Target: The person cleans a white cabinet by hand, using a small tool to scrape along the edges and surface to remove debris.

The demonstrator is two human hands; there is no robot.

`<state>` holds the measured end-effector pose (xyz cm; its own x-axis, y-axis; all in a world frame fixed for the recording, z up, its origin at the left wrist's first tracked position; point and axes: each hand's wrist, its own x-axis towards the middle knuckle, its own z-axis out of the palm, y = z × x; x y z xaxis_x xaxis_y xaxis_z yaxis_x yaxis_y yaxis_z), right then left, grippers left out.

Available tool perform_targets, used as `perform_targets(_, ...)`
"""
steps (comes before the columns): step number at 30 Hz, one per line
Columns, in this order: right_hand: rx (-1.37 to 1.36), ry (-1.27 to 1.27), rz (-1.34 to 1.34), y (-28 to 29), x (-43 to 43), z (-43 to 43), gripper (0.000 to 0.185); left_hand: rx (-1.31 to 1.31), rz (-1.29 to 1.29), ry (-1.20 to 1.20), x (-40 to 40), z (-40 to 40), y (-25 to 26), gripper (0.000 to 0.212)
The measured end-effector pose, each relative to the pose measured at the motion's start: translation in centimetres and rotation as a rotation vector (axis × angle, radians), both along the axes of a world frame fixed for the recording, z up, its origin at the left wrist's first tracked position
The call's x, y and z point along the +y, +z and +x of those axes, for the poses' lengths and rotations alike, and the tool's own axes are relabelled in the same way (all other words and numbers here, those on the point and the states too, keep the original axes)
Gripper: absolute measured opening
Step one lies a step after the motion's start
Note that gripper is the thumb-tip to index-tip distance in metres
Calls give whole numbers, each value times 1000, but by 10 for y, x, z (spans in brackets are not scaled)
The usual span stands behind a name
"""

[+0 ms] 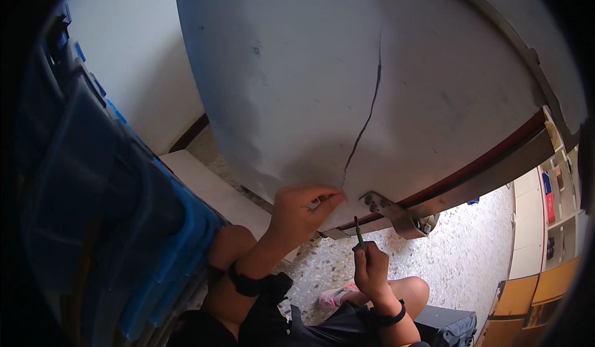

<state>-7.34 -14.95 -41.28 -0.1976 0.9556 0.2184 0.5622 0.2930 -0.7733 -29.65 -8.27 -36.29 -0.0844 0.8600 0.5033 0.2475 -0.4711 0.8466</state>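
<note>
Before me stands a large white panel [302, 91], with a thin dark line [372, 105] running down its face. Whether the line is a crack, a mark or a loose strand, I cannot tell. At its lower end is my left hand [302, 210], thumb and forefinger pinched together close to the panel. Anything between those fingertips is too small to make out. My right hand [372, 268] grips a thin green-handled tool [359, 235], possibly a screwdriver, its dark tip pointing up toward the panel's bottom edge. Right of the left hand, a curved metal fitting [399, 217] is fixed at that edge.
Stacked blue plastic chairs [153, 235] crowd the left side. Speckled terrazzo floor [465, 244] lies below. A dark hard case [446, 323] sits by my right leg, and shelves [562, 198] with several items stand at the far right. A brown strip [483, 175] edges the panel.
</note>
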Motion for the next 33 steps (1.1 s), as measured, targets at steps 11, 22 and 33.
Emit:
perform_targets(11, -259, 239, -88, -1, -2, -5, 20, 75, 738, 731, 64, 14, 126, 34)
perform_targets(22, -366, 283, -36, 1, -2, 9, 23, 223, 775, 711, 75, 9, 117, 36)
perform_targets(33, -275, 320, -47, -2, -6, 10, 22, 104, 762, 686, 79, 14, 115, 33)
